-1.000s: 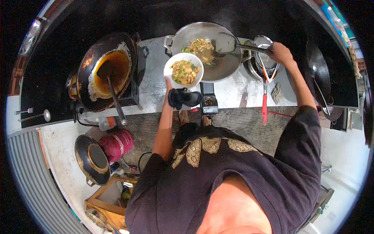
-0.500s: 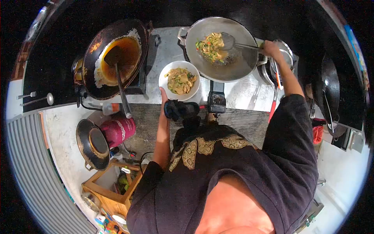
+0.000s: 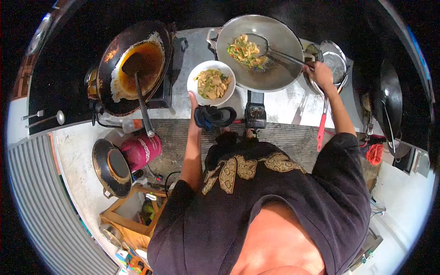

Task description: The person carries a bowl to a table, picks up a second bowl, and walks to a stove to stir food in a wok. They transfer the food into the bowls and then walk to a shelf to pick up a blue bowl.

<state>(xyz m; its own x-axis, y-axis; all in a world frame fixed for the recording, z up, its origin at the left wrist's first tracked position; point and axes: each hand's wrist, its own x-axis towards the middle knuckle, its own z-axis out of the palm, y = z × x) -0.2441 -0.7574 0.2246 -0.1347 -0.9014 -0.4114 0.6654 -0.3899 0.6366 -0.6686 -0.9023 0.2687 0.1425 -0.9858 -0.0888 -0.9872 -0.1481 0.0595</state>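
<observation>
My left hand (image 3: pixel 193 101) is closed on the lower left rim of a white bowl (image 3: pixel 193 75), thumb against its side; the other fingers are hidden. Inside the bowl is stir-fried food (image 3: pixel 213 85) with pale pieces and greens. To its right stands a large grey wok (image 3: pixel 286 48) holding more of this food (image 3: pixel 245 50) on its left side. My right hand (image 3: pixel 321 74), above the wok's right handle, grips the handle of a wok spatula (image 3: pixel 286 56). The spatula's head is in the wok, against the food.
At left, a blackened wok (image 3: pixel 107 68) holds brown oil and a second spatula (image 3: pixel 143 105). Right of the grey wok are a metal strainer (image 3: pixel 334 66) and a red-handled tool (image 3: pixel 321 133). A pink gas cylinder (image 3: pixel 144 151) and a dark pan (image 3: pixel 110 167) are lower left.
The spatula's head has tilted and moved slightly left within the wok, against the food. My right hand has lowered slightly. The bowl stays in my left hand, slightly higher in view.
</observation>
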